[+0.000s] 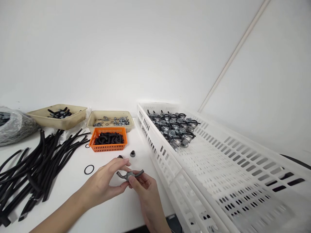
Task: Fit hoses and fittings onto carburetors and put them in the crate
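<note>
A small grey fitting with two curved pipe arms is held above the white table. My right hand pinches its body, thumb on top and fingers curled beneath. From the left, my left hand reaches around it, thumb and fingertips closed at the fitting's near and far sides. Some of those fingertips are hidden behind it. Just beyond the left fingers sits a small black piece, partly covered. A dark grey cap-like part stands on the table. A black rubber ring lies left of my left hand.
Long black hoses spread over the left side. An orange basket holds black pieces. Two beige trays and a plastic bag stand behind. A white perforated crate at right contains rows of assembled grey parts.
</note>
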`<state>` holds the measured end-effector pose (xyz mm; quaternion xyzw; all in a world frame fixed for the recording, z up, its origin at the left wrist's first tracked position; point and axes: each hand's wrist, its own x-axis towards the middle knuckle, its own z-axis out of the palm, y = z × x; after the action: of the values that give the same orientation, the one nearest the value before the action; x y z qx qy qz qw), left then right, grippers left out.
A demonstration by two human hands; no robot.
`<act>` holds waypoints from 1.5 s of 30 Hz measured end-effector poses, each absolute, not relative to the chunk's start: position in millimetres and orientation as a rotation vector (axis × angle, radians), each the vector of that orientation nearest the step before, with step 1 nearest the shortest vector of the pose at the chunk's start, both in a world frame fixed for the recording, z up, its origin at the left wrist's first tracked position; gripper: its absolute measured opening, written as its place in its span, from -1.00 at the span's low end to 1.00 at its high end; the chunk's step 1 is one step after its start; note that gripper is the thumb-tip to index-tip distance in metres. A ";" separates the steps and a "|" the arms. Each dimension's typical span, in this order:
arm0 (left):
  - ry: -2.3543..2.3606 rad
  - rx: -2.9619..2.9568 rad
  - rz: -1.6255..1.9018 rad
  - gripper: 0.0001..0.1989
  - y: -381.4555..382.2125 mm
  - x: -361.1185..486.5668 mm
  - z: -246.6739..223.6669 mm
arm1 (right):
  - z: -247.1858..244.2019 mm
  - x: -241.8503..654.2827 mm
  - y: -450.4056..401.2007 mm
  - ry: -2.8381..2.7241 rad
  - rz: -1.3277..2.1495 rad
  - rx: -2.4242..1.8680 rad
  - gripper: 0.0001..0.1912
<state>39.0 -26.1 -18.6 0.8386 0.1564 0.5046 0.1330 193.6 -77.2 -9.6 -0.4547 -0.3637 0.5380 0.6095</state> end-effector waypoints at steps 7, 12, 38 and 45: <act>0.476 2.408 1.389 -0.23 -26.6 38.2 -20.7 | -13.6 196.5 -76.6 -0.851 1.273 -1.056 -0.69; 0.446 2.423 1.394 -0.27 -26.3 39.1 -22.3 | -16.2 197.9 -75.4 -0.847 1.265 -1.068 -0.67; 0.534 2.409 1.391 -0.29 -29.7 41.1 -20.3 | -13.7 193.5 -76.3 -0.798 1.208 -1.068 -0.66; 0.761 2.169 1.285 -0.54 -25.7 43.7 -12.8 | -14.1 195.1 -77.2 -0.709 1.227 -1.002 -0.67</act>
<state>43.7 -25.7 -12.8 0.7971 0.2798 0.4723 0.2515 195.1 -77.2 -14.1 -0.4404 -0.3118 0.5393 0.6465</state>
